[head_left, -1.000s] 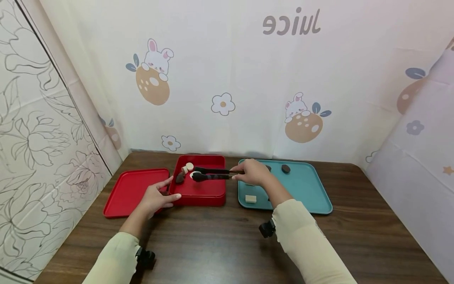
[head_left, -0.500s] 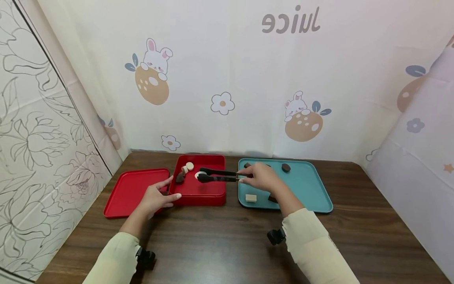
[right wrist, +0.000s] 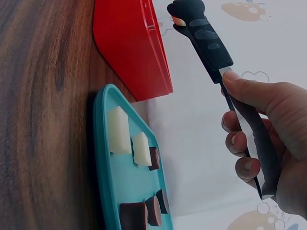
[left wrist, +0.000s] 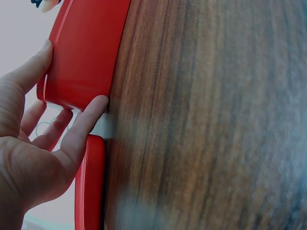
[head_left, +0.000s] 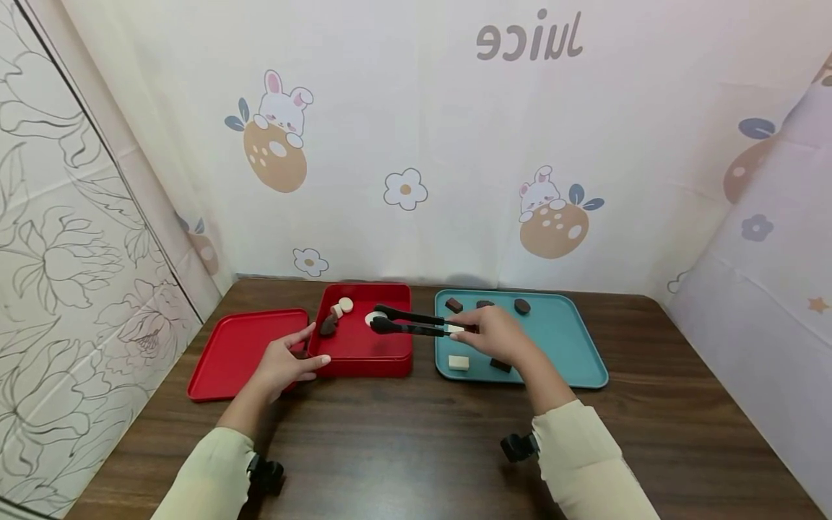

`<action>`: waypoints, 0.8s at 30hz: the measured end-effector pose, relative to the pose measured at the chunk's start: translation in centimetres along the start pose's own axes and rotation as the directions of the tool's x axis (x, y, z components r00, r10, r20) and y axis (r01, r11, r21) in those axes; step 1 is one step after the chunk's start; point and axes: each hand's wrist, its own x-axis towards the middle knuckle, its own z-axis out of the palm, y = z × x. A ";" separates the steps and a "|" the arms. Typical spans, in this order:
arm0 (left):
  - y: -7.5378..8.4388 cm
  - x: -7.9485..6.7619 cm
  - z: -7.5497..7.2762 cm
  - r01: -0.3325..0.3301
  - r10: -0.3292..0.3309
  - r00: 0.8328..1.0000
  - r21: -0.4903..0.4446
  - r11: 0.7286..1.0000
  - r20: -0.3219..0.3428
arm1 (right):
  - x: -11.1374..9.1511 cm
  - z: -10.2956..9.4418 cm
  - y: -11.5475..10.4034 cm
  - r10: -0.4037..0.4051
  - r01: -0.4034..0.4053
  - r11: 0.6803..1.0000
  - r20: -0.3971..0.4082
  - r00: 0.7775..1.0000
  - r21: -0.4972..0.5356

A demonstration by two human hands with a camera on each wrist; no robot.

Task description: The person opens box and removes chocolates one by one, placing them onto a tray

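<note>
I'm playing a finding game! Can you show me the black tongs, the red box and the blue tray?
Black tongs (right wrist: 211,48): right wrist view, on the black part of one arm.
Red box (head_left: 373,367): head view, on its front wall.
Blue tray (head_left: 555,343): head view, on its bare floor.

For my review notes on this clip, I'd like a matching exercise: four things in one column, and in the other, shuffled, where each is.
Column one
1. Tongs
2. Left hand
3. Teal tray
4. Red tray

Column two
A. Right of the box, with dark and pale pieces on it
B. Touching the box at its near left corner
C. Lying on the table, left of the box
D. Gripped in the right hand

Pairs: 1-D, 2-B, 3-A, 4-C
</note>
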 end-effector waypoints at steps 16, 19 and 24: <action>-0.1 -0.1 0.0 -0.008 0.008 1.000 -0.002 1.000 0.003 | -3.9 0.1 1.8 0.049 -0.043 0.996 -0.085 0.995 0.074; -0.1 -0.1 0.0 -0.005 0.005 1.000 -0.011 1.000 0.002 | -4.7 0.1 2.2 0.052 -0.044 0.996 -0.101 0.994 0.081; -0.2 -0.1 0.0 -0.007 0.007 1.000 -0.018 1.000 0.002 | -5.8 -0.1 2.8 0.090 -0.080 0.992 -0.102 0.991 0.099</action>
